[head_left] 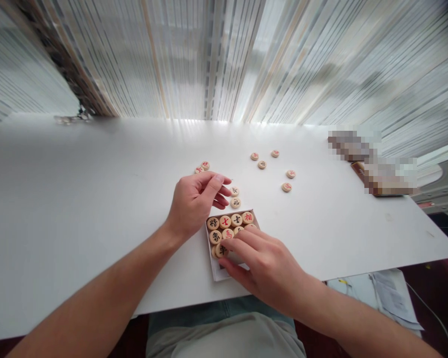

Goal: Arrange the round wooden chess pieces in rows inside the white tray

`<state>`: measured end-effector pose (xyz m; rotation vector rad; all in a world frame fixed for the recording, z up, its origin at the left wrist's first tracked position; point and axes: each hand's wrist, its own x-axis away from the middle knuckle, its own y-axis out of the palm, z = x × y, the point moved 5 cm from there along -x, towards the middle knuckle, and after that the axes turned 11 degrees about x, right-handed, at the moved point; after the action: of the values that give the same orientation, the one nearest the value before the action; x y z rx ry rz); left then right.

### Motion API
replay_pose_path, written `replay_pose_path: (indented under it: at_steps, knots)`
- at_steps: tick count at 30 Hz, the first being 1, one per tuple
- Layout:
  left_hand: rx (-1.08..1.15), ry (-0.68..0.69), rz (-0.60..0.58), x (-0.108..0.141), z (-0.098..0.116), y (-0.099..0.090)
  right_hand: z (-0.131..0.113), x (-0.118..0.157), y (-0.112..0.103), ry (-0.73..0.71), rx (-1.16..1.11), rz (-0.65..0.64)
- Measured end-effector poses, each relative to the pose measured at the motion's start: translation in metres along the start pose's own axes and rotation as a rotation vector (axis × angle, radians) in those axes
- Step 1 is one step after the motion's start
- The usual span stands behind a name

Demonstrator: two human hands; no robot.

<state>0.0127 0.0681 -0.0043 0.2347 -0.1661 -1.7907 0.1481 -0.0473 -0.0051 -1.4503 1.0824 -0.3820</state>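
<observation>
A small white cardboard box lies near the table's front edge, holding rows of round wooden Chinese chess pieces with red and black characters. At its front left corner, my right hand pinches a black-marked chess piece between thumb and fingers; the piece is tilted over another one. This hand covers the box's right part. My left hand hovers beyond the box's back left corner, fingers loosely curled and apart, with nothing visible in them. Just right of its fingertips are two black-marked chess pieces.
Two red-marked pieces lie behind my left hand. Several loose pieces are scattered farther back on the white table. At the right stands a brown box, partly blurred out. Striped curtains hang along the back edge.
</observation>
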Motion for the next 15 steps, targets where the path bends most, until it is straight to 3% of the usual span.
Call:
replay_pose_path:
  at_steps: [15]
  knots:
    - [-0.003,0.021,-0.019,-0.0015,-0.0027,0.0006,-0.0044,0.0003,0.0016,-0.040,-0.054,0.056]
